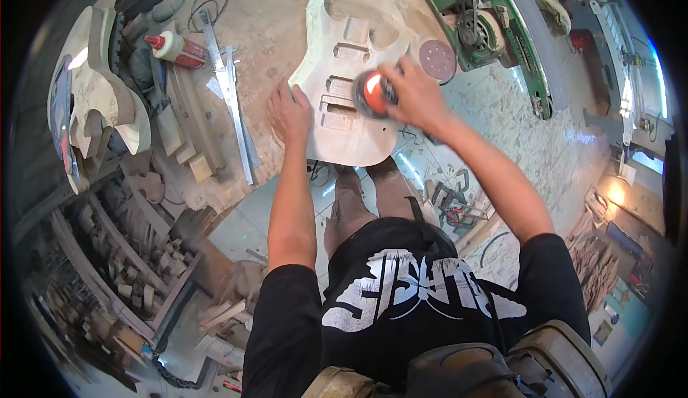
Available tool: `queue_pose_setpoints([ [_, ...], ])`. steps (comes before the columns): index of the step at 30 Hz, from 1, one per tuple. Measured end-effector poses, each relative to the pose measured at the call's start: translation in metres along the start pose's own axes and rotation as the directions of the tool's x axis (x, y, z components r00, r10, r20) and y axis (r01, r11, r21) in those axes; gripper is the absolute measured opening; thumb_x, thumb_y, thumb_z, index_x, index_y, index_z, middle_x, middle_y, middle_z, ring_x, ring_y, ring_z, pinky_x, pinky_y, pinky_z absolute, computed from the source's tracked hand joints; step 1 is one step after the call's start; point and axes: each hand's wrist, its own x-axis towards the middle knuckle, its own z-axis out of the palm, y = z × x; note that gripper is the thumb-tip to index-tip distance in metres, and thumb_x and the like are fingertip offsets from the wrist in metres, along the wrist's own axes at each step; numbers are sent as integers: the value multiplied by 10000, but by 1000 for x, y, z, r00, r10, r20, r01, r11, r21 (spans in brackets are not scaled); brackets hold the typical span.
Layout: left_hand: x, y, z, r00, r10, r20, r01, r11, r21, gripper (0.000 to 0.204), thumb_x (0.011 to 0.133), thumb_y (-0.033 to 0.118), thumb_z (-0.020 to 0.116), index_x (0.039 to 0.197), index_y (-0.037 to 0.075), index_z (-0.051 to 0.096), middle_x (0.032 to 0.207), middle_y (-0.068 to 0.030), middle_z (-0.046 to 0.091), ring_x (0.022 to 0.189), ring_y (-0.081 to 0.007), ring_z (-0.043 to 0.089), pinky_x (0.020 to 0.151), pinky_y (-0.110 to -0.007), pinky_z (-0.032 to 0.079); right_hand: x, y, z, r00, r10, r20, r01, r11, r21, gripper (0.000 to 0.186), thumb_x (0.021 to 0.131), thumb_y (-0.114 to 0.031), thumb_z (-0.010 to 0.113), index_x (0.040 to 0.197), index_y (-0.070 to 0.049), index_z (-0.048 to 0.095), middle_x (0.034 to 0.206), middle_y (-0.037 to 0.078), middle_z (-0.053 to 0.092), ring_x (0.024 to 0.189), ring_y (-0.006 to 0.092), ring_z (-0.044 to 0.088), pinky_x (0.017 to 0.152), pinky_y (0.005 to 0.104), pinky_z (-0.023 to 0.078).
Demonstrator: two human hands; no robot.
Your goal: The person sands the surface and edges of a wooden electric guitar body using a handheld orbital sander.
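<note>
A pale, unpainted electric guitar body [337,135] with routed cavities lies on the dusty workbench [265,25] at the front edge. My left hand [290,111] is closed on its left edge. My right hand [412,93] grips an orange-and-black sander [373,97], which rests on the body's face beside the middle cavities. A pinkish perforated sanding disc [436,57] lies just right of the body.
Left are carved wooden bodies [107,97], a glue bottle [174,48], metal rulers [231,104] and wood strips [186,111]. A green machine [473,32] stands back right. Below are a rack of offcuts [122,262] and clamps [451,201] on the floor.
</note>
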Motion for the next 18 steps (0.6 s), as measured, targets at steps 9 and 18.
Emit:
queue_pose_setpoints([
  [9,2,4,2,1000,-4,3,4,1000,-12,457,1060,322,558,1409,51,675,1361,-221,694,1280,-410,607,1113,-511,462,22,5,-10,999,39,14,-39,999,-15,607,806,-132,794,1365,-169,562,1186,223,560,1009,464,664,805,560,589],
  [18,1,6,5,1000,-1,1,1,1000,2,442,1039,308,598,1396,57,667,1339,-199,702,1274,-402,606,1090,-521,470,-100,-65,13,969,-21,245,21,1000,2,656,726,-165,892,1308,-179,590,1222,192,534,1115,418,619,769,527,589],
])
